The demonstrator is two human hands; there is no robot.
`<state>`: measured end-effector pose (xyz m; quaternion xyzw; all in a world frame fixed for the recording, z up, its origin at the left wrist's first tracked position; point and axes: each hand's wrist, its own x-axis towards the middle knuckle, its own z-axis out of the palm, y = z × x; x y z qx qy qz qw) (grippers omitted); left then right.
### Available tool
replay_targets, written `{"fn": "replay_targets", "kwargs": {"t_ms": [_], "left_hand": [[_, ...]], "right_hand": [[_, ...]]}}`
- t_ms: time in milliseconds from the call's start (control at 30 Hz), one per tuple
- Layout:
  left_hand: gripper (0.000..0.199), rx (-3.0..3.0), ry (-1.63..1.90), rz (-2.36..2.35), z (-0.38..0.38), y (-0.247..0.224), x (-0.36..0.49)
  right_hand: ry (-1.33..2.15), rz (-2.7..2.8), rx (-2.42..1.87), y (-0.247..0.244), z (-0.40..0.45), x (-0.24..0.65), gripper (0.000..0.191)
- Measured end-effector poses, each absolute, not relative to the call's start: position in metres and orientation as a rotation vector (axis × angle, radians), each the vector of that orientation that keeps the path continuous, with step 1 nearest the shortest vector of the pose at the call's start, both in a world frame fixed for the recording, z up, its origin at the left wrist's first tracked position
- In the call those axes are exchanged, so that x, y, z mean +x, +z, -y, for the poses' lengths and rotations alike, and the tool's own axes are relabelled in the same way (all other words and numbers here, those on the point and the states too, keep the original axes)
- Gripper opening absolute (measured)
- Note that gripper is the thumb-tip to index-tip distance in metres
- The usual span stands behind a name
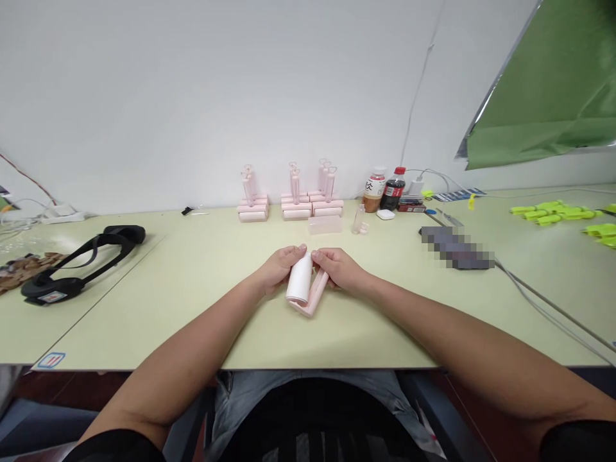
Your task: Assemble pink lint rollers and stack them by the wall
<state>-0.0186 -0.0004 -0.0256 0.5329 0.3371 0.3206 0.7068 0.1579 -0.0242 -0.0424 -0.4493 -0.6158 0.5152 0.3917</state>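
A white paper roll [300, 277], which looks like a lint roller's sheet roll, is tilted above the near middle of the table. My left hand [280, 268] grips it from the left, thumb along its upper end. Beside and partly beneath the roll is a pink plastic lint roller holder [315, 294], clasped by my right hand [339, 266], whose thumb also reaches the roll's upper end. Whether the roll is seated on the holder I cannot tell. Beyond my hands lie a translucent pink cover [325, 224] and a small clear pink piece [359, 219].
Several pink lint rollers [297, 208] stand in groups along the wall. Right of them are a juice bottle [374, 191] and a cola bottle [393, 190]. A black headset strap [86, 263] lies left; a blurred dark object [455, 249] and yellow-green pieces [553, 212] lie right.
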Motion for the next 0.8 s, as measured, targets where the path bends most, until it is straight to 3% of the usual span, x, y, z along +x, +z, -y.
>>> {"fn": "replay_targets", "kwargs": {"t_ms": [400,800], "left_hand": [[0.064,1.567,0.779,-0.736,0.008,-0.023,-0.025],[0.044,2.453,0.697,-0.658,0.004,-0.008,-0.037]], "right_hand": [[1.386,1.4,-1.135,-0.039,0.026,0.16,0.048],[1.542,1.464,-1.0,-0.033,0.02,0.179,0.048]]}}
